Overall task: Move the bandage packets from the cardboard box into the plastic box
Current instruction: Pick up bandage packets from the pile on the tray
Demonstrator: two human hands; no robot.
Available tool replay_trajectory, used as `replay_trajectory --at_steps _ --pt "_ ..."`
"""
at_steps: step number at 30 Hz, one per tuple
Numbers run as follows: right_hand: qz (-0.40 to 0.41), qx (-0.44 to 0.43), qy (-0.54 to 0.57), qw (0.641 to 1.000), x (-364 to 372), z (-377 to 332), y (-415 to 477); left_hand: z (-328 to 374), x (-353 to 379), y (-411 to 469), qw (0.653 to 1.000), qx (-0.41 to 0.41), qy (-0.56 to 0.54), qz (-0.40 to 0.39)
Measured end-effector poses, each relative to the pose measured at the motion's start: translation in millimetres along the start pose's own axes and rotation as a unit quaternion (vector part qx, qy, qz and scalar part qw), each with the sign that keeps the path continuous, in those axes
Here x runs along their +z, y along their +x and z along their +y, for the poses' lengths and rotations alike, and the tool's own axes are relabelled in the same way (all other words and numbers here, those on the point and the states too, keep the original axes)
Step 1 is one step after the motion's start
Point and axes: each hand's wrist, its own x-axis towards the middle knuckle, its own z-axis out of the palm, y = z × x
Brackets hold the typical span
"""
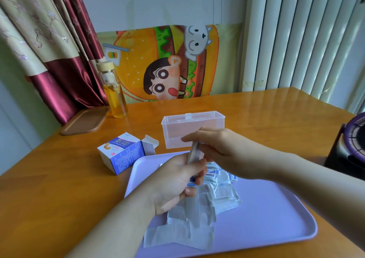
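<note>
Orange tabletop (59, 188), with a curtain and a cartoon poster behind it. I see a lilac tray (276, 218) nearest me, with loose packets (223, 190) heaped on it. Both hands are above the heap: the left hand (173, 180) grips a stack (194, 155) of packets from below, and the right hand (217, 145) pinches its upper end. The plastic box (177, 127) stands open just behind the hands. The cardboard box (122, 155) lies on its side, flap open, left of the tray.

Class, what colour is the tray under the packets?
The tray is pale purple; head view.
</note>
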Motion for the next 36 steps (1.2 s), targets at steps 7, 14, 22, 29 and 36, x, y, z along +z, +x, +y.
replay_trajectory --at_steps 7,14,22,29,36 --pt "0.088 -0.002 0.029 0.996 -0.7 -7.7 1.8 10.7 -5.4 -1.1 0.996 0.052 0.076 -0.009" --pt "0.146 -0.035 0.008 0.989 -2.6 -9.8 7.1 13.3 -6.3 1.0 0.989 0.090 0.106 0.046" --pt "0.148 0.058 0.076 0.984 -8.3 4.2 11.4 5.9 -23.8 4.2 0.927 0.183 0.300 0.130" --pt "0.067 0.076 -0.116 0.988 -14.0 13.8 21.8 16.2 -36.8 17.7 0.834 0.214 0.479 0.171" --pt "0.075 0.018 -0.155 0.985 -25.0 1.5 51.4 45.1 -45.1 37.8 0.704 0.230 0.657 0.141"
